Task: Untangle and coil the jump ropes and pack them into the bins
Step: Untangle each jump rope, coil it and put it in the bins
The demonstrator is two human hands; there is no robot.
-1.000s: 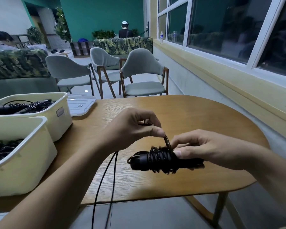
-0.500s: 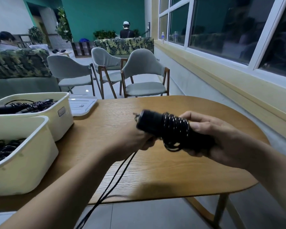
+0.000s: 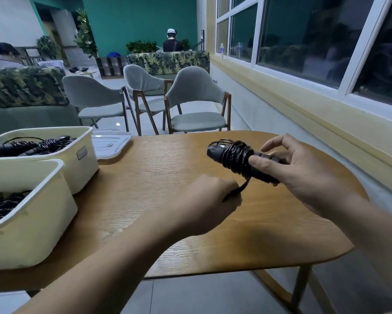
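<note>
A black jump rope (image 3: 233, 158) has its cord wound in coils around its handles. My right hand (image 3: 303, 168) holds the handles above the wooden table (image 3: 158, 177), thumb pressed on the coils, index finger lifted. My left hand (image 3: 208, 200) is closed on the free cord end just below the bundle, and the cord runs taut from it up to the coils. Two cream bins stand at the left: the near bin (image 3: 32, 223) and the far bin (image 3: 81, 152), each holding coiled black ropes.
A clear plastic lid (image 3: 111, 143) lies behind the far bin. Grey chairs (image 3: 195, 103) stand beyond the table's far edge. A window wall runs along the right. People sit far off in the room.
My right hand has carried the bundle to the right and turned it. My left hand has dropped below it, pulling the cord end down; the loose cord hanging off the table edge is gone from view.
</note>
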